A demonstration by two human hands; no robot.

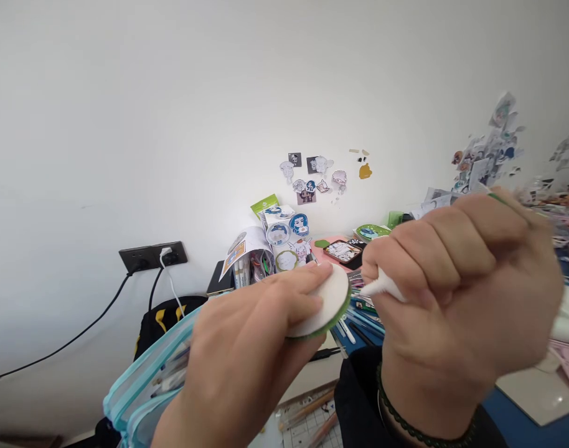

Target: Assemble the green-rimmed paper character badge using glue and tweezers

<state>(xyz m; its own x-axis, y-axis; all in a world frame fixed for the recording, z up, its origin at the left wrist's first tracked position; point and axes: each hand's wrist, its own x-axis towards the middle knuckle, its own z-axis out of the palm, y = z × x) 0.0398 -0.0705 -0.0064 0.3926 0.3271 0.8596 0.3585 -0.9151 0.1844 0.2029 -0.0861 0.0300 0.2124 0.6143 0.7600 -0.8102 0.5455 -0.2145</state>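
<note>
A round white disc with a green rim [329, 298] is pinched in my left hand [251, 336], its pale face turned up under my fingers. My right hand [462, 298] makes a fist just to the right of the disc. Out of that fist, toward the disc, pokes a white pointed piece with fine ridges [382, 287]; most of it is hidden and its kind is unclear. A gap separates its tip from the disc. A bit of green and a thin tip show at the fist's top edge, blurred.
A light blue zip pouch [149, 367] stands at lower left. Behind my hands are pens [350, 330], a sticker tin [343, 251] and a stickered container [279, 233]. A gridded mat [331, 417] lies below. Wall sockets [154, 255] with cables are at left.
</note>
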